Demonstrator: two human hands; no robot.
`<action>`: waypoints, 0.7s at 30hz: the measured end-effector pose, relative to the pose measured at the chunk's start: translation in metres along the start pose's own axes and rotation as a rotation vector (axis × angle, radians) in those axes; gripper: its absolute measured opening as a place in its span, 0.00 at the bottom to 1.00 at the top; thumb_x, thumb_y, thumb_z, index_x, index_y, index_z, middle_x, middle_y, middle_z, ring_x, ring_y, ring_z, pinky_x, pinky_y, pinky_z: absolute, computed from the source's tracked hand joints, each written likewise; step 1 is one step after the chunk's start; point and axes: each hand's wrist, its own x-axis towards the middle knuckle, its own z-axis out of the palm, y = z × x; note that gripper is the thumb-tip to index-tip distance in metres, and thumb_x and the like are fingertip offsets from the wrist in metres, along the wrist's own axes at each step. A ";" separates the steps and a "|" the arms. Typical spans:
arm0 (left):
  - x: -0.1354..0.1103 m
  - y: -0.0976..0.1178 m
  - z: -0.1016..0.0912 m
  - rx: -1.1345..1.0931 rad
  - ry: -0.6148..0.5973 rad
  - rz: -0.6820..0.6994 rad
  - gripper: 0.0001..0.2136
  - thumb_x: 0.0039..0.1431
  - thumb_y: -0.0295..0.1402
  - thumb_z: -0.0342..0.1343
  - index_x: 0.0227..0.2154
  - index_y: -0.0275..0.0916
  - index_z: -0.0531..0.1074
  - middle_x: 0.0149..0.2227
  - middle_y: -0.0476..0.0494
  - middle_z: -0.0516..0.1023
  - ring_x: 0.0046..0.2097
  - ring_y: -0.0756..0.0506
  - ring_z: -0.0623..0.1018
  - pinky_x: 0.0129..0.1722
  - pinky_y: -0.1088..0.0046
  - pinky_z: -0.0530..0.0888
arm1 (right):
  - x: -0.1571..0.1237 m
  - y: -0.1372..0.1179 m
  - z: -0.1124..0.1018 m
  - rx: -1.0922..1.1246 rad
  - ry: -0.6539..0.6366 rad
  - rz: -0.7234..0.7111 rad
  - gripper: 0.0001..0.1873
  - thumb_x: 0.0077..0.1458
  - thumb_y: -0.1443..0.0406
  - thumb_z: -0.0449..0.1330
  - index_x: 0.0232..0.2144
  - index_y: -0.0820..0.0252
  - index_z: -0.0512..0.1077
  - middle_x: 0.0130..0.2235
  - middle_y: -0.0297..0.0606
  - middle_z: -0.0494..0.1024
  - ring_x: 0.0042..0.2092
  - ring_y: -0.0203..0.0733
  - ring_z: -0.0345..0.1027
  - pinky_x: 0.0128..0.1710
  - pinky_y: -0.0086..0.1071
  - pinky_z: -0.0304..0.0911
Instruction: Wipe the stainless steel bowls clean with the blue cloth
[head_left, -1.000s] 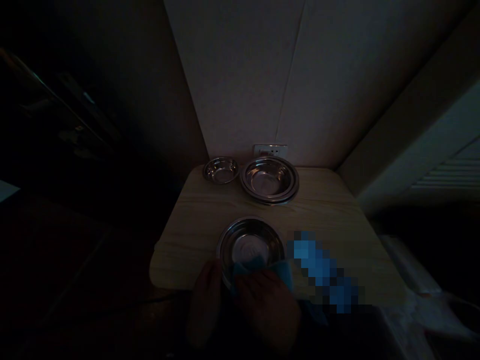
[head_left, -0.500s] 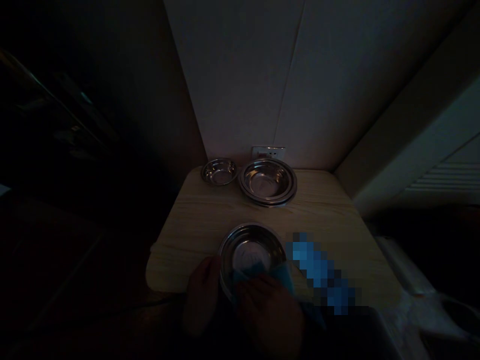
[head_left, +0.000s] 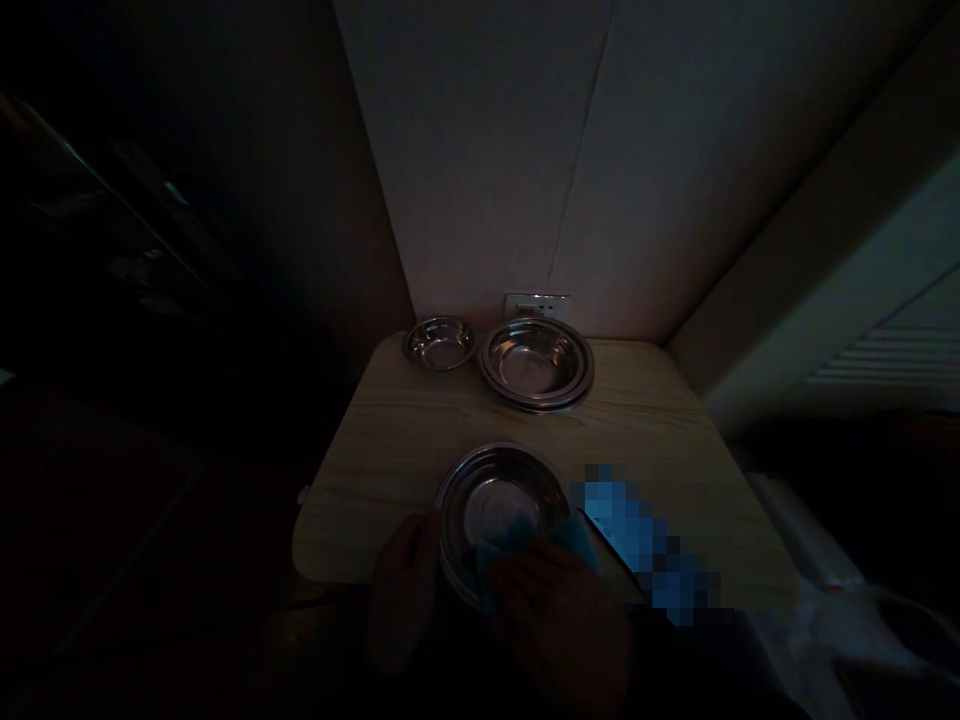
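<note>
The scene is very dark. A steel bowl (head_left: 499,495) sits at the near edge of a small light wooden table (head_left: 390,440). My left hand (head_left: 401,585) grips the bowl's left rim. My right hand (head_left: 559,625) presses a blue cloth (head_left: 525,535) into the bowl's near side, fingers closed over the cloth. Both wrists fade into shadow.
At the back of the table stand a small steel bowl (head_left: 440,343) and a stack of larger steel bowls (head_left: 537,364), below a wall socket (head_left: 537,303). A blurred blue patch (head_left: 645,545) lies right of the near bowl. Dark surroundings hide the floor on the left.
My right hand and the blue cloth have shifted a little to the right inside the bowl. My left hand stays on the rim. The view has barely moved.
</note>
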 end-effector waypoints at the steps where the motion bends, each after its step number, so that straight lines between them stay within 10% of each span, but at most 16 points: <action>1: 0.000 0.000 0.000 -0.007 -0.006 0.006 0.19 0.51 0.52 0.47 0.25 0.40 0.69 0.25 0.48 0.74 0.31 0.44 0.74 0.32 0.70 0.68 | 0.001 -0.002 0.003 -0.008 0.005 0.017 0.06 0.54 0.65 0.58 0.36 0.59 0.71 0.33 0.35 0.79 0.33 0.41 0.72 0.40 0.35 0.64; 8: -0.001 -0.001 -0.002 0.045 -0.034 0.012 0.16 0.52 0.48 0.45 0.23 0.41 0.66 0.24 0.49 0.73 0.31 0.45 0.73 0.34 0.71 0.68 | 0.021 -0.031 0.033 -0.056 0.045 0.258 0.07 0.53 0.67 0.57 0.37 0.61 0.71 0.38 0.40 0.79 0.38 0.44 0.72 0.36 0.35 0.64; 15: -0.002 0.000 -0.003 0.029 -0.032 -0.029 0.19 0.51 0.51 0.45 0.26 0.40 0.67 0.25 0.49 0.74 0.31 0.45 0.73 0.32 0.71 0.68 | 0.018 -0.017 -0.016 0.050 -0.406 0.246 0.06 0.53 0.66 0.57 0.35 0.59 0.72 0.38 0.36 0.78 0.40 0.45 0.71 0.43 0.37 0.61; 21: 0.001 -0.001 -0.001 0.046 -0.049 0.013 0.18 0.53 0.49 0.44 0.25 0.39 0.68 0.26 0.48 0.74 0.31 0.45 0.72 0.32 0.71 0.67 | 0.031 -0.017 -0.023 0.064 -0.466 0.266 0.11 0.58 0.64 0.52 0.41 0.59 0.71 0.43 0.39 0.76 0.47 0.47 0.66 0.48 0.41 0.59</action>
